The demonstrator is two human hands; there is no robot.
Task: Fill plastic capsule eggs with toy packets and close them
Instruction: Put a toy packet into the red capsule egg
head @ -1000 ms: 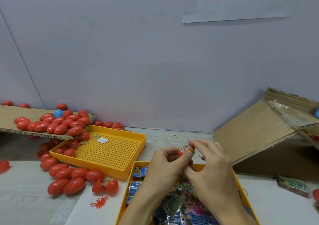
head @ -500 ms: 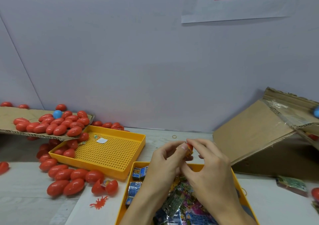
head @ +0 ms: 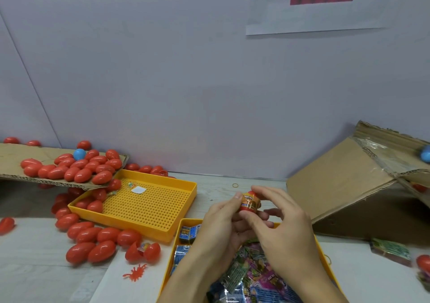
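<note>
Step in hand: a folded packet [head: 250,202] is being stuffed into a red egg half [head: 248,207], judging by the printed wrapper standing up out of the red rim.
Doing it well: I would press the wrapper fully below the rim before bringing the other half on; any corner left proud will likely jam the seam and stop the egg snapping shut.
Where the egg is: in the air between both hands, above the far edge of the near yellow tray [head: 324,254] of loose packets.
Left hand [head: 221,223]: fingers curled round the red half from the left, with one fingertip up against the wrapper.
Right hand [head: 282,228]: thumb under the egg, fingers arched over it; whether they actually pinch the packet I cannot tell.
Second half: not visible; it may be hidden in a palm.
Finished stock: closed red eggs [head: 76,171] lie heaped on a cardboard flap [head: 14,163], well apart to the left.
</note>
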